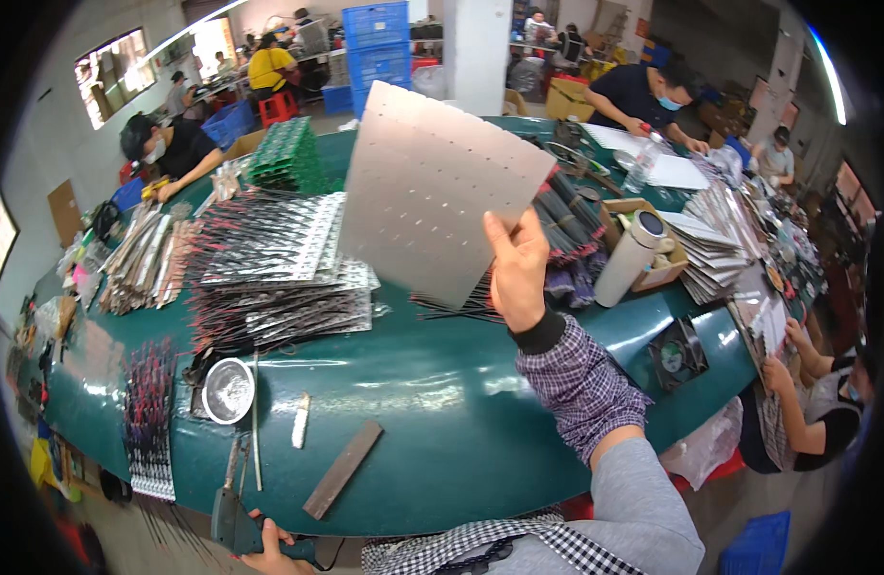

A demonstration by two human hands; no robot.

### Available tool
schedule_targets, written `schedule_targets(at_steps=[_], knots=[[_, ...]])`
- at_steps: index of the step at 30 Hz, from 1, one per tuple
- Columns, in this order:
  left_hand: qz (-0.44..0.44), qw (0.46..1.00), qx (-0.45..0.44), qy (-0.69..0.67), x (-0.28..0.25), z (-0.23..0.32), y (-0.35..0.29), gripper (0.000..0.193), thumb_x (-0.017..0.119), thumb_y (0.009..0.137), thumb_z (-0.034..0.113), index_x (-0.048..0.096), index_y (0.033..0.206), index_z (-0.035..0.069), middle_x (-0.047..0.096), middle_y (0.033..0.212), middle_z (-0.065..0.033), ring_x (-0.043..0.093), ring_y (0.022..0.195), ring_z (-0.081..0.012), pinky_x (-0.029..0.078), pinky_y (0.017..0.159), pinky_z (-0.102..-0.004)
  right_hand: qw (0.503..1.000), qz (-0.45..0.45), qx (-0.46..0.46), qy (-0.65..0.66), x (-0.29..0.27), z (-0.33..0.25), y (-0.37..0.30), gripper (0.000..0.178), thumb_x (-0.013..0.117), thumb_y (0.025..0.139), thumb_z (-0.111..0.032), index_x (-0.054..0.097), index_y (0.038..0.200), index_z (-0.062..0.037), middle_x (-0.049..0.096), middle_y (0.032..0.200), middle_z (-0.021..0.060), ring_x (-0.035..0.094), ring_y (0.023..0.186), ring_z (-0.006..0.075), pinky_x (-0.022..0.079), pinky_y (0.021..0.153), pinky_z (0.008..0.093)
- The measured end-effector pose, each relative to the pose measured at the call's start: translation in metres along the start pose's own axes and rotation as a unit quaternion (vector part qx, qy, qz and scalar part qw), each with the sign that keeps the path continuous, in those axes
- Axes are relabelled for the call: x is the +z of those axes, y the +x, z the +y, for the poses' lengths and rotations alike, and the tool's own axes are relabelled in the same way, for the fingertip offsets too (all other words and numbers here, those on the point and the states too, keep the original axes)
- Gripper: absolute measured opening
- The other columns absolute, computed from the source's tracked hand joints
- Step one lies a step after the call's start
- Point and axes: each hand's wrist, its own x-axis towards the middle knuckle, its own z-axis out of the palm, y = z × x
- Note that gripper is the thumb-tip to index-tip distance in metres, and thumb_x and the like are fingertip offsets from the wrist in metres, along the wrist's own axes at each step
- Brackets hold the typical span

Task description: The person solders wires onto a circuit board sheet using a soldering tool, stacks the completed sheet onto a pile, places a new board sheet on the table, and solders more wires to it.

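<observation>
Table (432,479), one, green and glossy, its bare front spread across 6 o'clock. Crates (377,46), blue, piled in the background near 12 o'clock. Stack of wired strips (298,264), one, tall, red and black wire ends trailing from its left side, toward 9 o'clock. Sheet (418,192), one, thin, pinkish grey, dotted with small slots — raised above the table, tilted, just off centre toward 12 o'clock. Right hand (520,273), in a checked sleeve cover, pinching the sheet at its lower right edge, thumb on the near face. Green stack (287,158), one, between 10 and 11 o'clock. Bundle of wired strips (149,412), one, at 8 o'clock, on the table's edge. Cardboard box (668,272), one, at 3 o'clock, a pale flask (630,264) with a dark top standing beside it. Gun-shaped tool (233,522), one, dark green, between 7 and 8 o'clock, nozzle pointing up toward the bowl. Left hand (272,550), at 7 o'clock, fingers curled around the tool's handle. Bowl (229,393), one, silvery, at 8 o'clock. Bar (343,470), one, flat and brown — lying aslant at 7 o'clock. Stick (301,422), one, short, whitish, between bowl and bar.
</observation>
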Motion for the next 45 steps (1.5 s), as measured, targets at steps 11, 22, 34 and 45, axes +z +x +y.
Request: schedule_targets(at_steps=[11,22,34,45], knots=[[-0.026,0.999,0.034,0.002,-0.017,-0.019,-0.007,0.030,0.063,0.082,-0.005,0.057,0.111,-0.008,0.064,0.102,-0.0138,0.049,0.055,-0.0101,0.040,0.046,-0.0246,0.947,-0.021,-0.052,-0.316,-0.039,-0.118,-0.102,0.012,0.058,0.093,-0.002,0.061,0.104,0.0048,0.060,0.082,0.0065,0.056,0.068,0.0150,0.046,0.063,0.0261],[-0.100,0.992,0.070,-0.039,-0.033,-0.022,-0.021,0.038,0.062,0.082,-0.008,0.055,0.119,-0.006,0.064,0.107,-0.0145,0.050,0.058,-0.0093,0.039,0.048,-0.0217,0.770,-0.359,-0.209,-0.484,-0.063,-0.110,-0.259,0.041,0.065,0.073,-0.008,0.071,0.113,-0.0083,0.060,0.093,0.0038,0.057,0.081,0.0194,0.047,0.070,0.0330],[-0.088,0.993,0.071,-0.034,-0.037,-0.014,-0.049,0.031,0.064,0.081,-0.008,0.058,0.111,-0.009,0.065,0.099,-0.0158,0.054,0.056,-0.0124,0.043,0.046,-0.0235,0.777,-0.389,-0.070,-0.490,-0.060,-0.097,-0.304,0.051,0.068,0.061,0.002,0.070,0.112,-0.0067,0.058,0.096,0.0068,0.055,0.086,0.0259,0.043,0.075,0.0384],[-0.086,0.995,0.047,-0.015,-0.033,-0.028,-0.042,0.032,0.065,0.080,-0.006,0.059,0.112,-0.009,0.064,0.098,-0.0157,0.054,0.055,-0.0123,0.042,0.045,-0.0231,0.676,-0.524,0.011,-0.518,-0.043,-0.095,-0.297,0.068,0.076,0.076,-0.038,0.052,0.140,-0.0306,0.037,0.154,0.0106,0.030,0.143,0.0343,0.023,0.114,0.0577]])
